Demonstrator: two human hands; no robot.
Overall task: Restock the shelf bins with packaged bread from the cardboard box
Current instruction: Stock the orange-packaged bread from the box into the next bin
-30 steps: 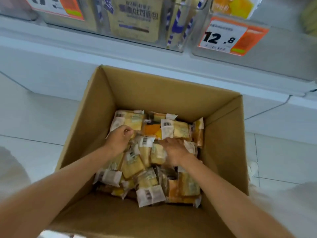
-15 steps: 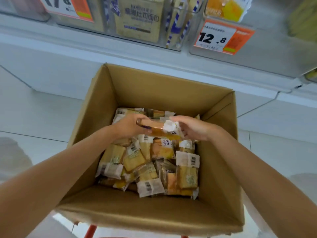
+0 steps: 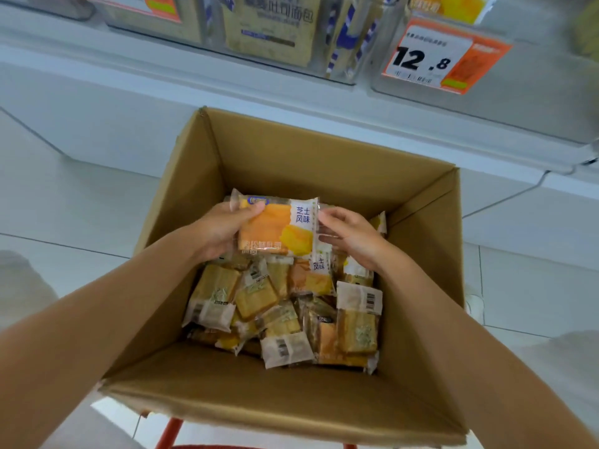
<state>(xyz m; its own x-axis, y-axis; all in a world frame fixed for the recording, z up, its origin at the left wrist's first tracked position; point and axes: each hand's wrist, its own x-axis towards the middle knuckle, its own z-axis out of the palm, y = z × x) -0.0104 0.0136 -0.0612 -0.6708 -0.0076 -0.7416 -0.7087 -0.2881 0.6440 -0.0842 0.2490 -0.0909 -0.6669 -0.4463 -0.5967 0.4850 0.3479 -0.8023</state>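
Note:
An open cardboard box stands below the shelf and holds several packaged breads in a loose pile. Above the pile, both hands hold an orange and yellow bread packet, its printed front facing up. My left hand grips its left side with the thumb on top. My right hand holds its right edge with curled fingers. More packets seem stacked under the top one, but their number is unclear.
Clear shelf bins with bagged bread stand along the white shelf at the top. An orange price tag reads 12.8. A red stool frame shows under the box. White floor tiles lie on both sides.
Both hands rose out of the pile holding the orange packet. It turned from edge-on to front side up and now sits higher, near the box's far wall.

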